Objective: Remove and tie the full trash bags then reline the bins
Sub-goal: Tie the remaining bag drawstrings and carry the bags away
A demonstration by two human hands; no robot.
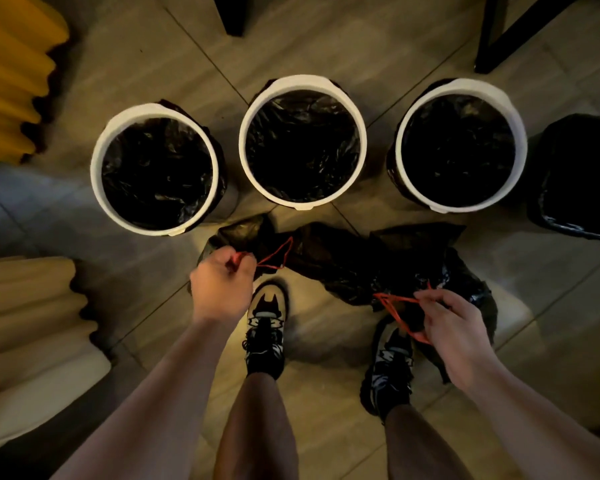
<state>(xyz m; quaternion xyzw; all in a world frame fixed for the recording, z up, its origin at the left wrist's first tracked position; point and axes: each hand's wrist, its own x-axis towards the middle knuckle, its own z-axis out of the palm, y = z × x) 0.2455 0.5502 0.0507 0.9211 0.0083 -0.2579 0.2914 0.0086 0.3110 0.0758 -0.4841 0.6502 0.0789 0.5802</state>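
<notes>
1. Currently: left hand and right hand each pinch a red drawstring of the black trash bag on the tile floor.
2. Three lined white bins just beyond; yellow curtain left.

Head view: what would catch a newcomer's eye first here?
Three white bins stand in a row at the top, each lined in black. Below them, the left hand and right hand each hold one of the red drawstrings of a black bag crumpled on the tiled floor by the feet.
</notes>
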